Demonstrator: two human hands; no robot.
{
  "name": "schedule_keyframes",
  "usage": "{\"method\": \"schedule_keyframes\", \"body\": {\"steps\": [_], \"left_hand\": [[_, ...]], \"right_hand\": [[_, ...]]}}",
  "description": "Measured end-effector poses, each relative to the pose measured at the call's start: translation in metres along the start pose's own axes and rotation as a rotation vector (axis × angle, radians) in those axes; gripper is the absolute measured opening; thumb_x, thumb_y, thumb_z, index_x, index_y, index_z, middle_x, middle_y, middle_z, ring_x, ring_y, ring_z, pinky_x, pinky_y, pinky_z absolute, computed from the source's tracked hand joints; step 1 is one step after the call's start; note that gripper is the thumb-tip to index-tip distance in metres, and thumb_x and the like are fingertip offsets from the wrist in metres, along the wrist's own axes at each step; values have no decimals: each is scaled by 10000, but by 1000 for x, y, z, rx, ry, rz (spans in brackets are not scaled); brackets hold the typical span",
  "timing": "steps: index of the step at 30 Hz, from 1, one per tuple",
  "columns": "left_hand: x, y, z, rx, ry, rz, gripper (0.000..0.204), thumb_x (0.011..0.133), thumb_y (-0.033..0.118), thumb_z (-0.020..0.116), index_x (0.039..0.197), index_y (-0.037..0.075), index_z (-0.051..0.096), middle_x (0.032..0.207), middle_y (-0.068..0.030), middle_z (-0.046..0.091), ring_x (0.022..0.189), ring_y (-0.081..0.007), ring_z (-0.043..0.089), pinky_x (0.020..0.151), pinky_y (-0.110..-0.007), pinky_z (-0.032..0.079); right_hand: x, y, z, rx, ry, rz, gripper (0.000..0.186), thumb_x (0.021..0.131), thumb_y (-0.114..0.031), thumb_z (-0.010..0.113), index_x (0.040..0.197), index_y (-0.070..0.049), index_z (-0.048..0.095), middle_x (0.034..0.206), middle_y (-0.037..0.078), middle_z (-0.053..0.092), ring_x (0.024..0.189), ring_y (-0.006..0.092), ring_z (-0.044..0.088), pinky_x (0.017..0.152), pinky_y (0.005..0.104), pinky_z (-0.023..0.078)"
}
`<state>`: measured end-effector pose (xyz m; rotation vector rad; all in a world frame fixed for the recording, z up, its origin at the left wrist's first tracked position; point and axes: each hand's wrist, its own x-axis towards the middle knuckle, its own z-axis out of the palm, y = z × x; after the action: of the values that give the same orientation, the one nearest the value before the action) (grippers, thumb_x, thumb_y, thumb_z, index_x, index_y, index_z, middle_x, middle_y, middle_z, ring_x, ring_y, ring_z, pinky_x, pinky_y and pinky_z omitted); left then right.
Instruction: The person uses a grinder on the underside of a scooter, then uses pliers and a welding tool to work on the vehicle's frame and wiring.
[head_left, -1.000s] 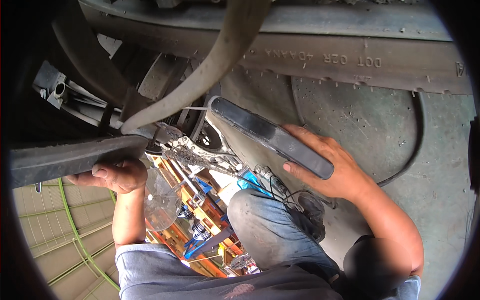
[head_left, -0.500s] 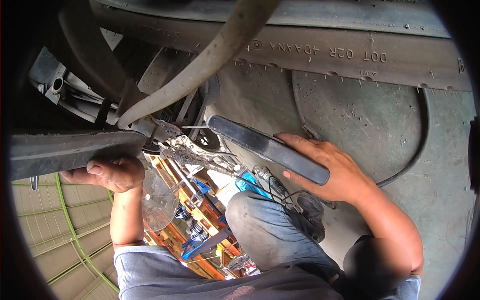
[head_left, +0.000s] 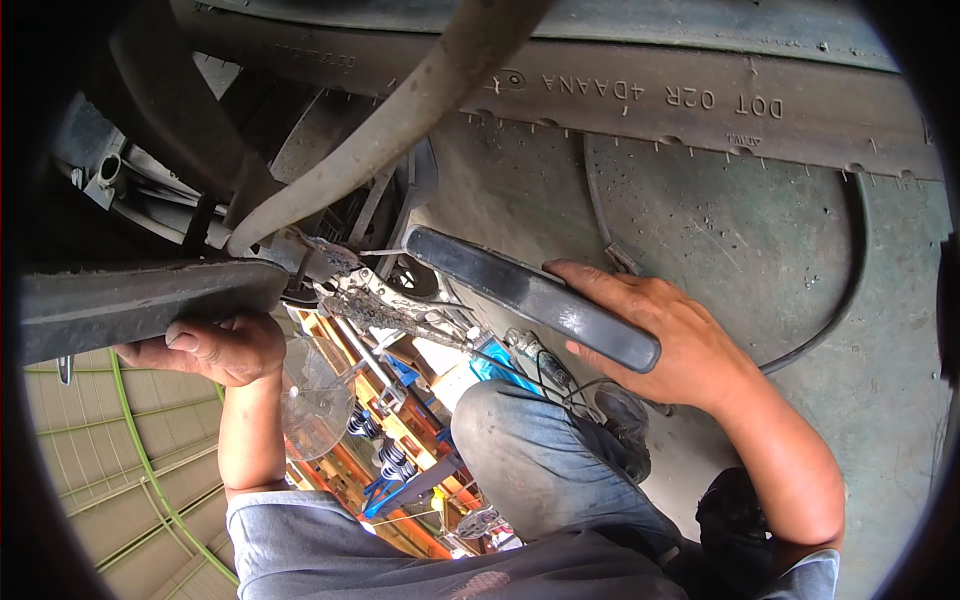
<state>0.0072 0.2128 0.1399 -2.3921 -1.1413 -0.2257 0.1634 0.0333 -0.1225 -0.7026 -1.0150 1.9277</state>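
Note:
My left hand [head_left: 232,346] is closed on the lower edge of a long dark rubber-like piece [head_left: 120,305], thumb showing and most fingers hidden behind it. My right hand [head_left: 665,335] is wrapped round a black bar with rounded ends [head_left: 530,292], which slants down to the right. Its pale worn patch faces me. Beyond the bar's left end, a thin metal rod leads toward a greasy, dirt-caked metal mechanism [head_left: 375,300]. Above both hands, a dusty grey curved tube [head_left: 370,160] runs down to the left.
A tyre [head_left: 640,85] with raised lettering spans the top. A dark hose [head_left: 855,260] curves over the grey-green floor [head_left: 710,220]. Below the mechanism appear a fan [head_left: 315,398], orange shelving [head_left: 410,425] and my bent knee [head_left: 520,440] in jeans.
Both hands keep their grips. The bar's left end has shifted slightly left, and the tyre lettering sits slightly farther right in view.

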Motion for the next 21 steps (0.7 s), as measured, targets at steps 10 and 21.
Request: {"method": "schedule_keyframes", "body": {"steps": [10,21], "left_hand": [[0,-2,6,2,-11,41,772,967,513,388,1448,-62,203,1415,-259,339,1247,-318,465,1003,-416,440],[3,17,21,-259,-30,120,750,975,448,480,1482,-29,199,1488,-224,307,1340,-333,380,1138,-454,264]], "right_hand": [[8,-15,-20,-88,28,-22,595,799,-154,653,1380,-109,529,1080,183,677,984,380,638,864,459,509],[-25,-29,-62,-320,-138,56,581,772,-98,717,1326,-65,547,1015,226,676,925,419,652,779,444,519]]}}
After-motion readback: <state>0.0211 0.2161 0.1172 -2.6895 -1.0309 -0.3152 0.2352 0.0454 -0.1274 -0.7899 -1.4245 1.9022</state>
